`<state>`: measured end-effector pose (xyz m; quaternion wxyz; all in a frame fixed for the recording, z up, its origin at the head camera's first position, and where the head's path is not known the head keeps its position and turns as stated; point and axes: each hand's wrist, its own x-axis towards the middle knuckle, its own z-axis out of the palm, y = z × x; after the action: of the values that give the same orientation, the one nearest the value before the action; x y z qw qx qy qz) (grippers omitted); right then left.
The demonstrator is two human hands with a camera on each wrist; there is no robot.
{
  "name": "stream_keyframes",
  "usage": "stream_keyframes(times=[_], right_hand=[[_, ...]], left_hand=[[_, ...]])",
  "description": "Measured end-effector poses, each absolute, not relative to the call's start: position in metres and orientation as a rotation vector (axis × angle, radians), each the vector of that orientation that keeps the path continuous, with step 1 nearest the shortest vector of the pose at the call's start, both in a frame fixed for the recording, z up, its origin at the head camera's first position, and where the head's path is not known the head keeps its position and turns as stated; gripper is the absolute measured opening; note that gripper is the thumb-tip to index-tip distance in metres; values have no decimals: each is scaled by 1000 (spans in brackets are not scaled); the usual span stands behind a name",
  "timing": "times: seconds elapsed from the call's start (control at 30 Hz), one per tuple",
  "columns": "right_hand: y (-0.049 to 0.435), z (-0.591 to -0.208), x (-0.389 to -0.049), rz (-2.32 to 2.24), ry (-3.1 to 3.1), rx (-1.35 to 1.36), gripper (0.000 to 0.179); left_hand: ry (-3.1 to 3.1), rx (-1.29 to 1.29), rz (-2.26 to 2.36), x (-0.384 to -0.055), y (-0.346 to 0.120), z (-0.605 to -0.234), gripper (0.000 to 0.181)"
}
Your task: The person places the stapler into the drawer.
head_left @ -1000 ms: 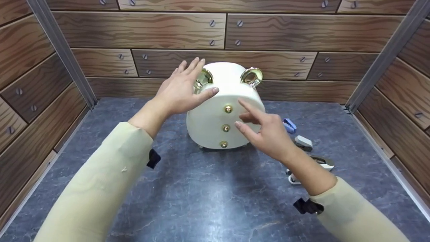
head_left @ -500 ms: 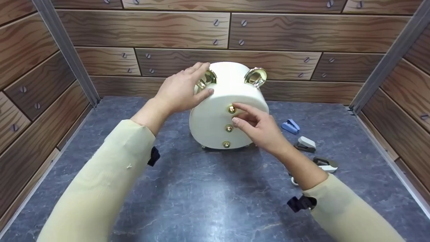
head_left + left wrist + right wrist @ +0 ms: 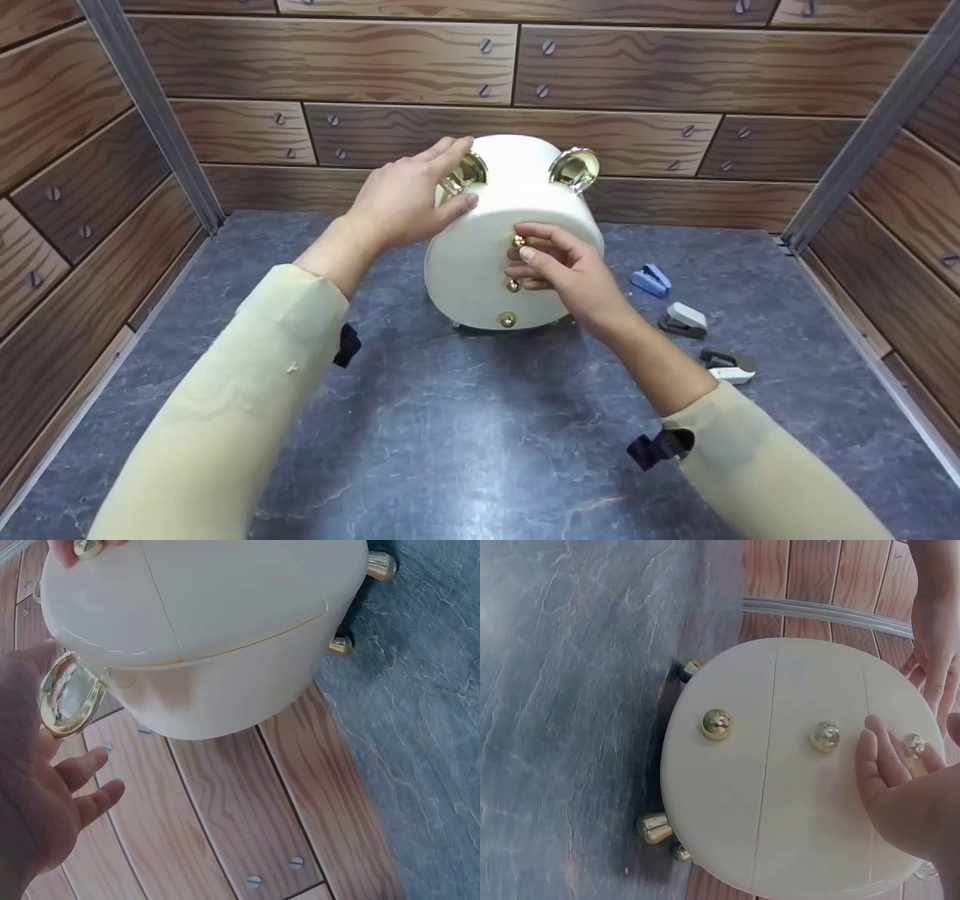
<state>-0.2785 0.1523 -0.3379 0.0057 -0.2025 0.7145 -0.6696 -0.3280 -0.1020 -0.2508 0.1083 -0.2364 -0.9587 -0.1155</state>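
A small cream-white drawer cabinet (image 3: 469, 262) with golden ear-shaped ornaments stands at the back of the table. Three round gold knobs run down its front. My left hand (image 3: 405, 199) rests at the upper left of the cabinet by the left gold ear (image 3: 471, 171), thumb along the top edge, fingers extended. In the left wrist view, its fingers spread around that gold ear (image 3: 73, 695). With thumb and index finger, my right hand (image 3: 570, 262) pinches the top knob (image 3: 518, 241). Its other fingers lie near the middle knob (image 3: 825, 736). The bottom knob (image 3: 717, 724) is uncovered. All drawers look closed.
Right of the cabinet lie a blue stapler (image 3: 651, 280), a grey-white stapler (image 3: 683, 320) and a dark-and-white stapler (image 3: 729, 366). Wood-patterned walls (image 3: 405, 64) with metal corner posts (image 3: 154, 112) enclose the dark marbled table (image 3: 420, 420).
My right hand has moved left to the top knob, and its thumb and index finger have closed on it. My left hand has settled against the cabinet's upper left.
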Motion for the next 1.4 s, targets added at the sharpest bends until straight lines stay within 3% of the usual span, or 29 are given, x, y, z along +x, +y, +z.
stream_keyframes(times=[0.53, 1.4], right_hand=[[149, -340, -279, -2149, 2208, -586, 37], [155, -345, -256, -2110, 2243, -605, 37]], left_hand=[[-2662, -849, -125, -330, -105, -255, 69], [-2710, -806, -187, -330, -103, -257, 65]])
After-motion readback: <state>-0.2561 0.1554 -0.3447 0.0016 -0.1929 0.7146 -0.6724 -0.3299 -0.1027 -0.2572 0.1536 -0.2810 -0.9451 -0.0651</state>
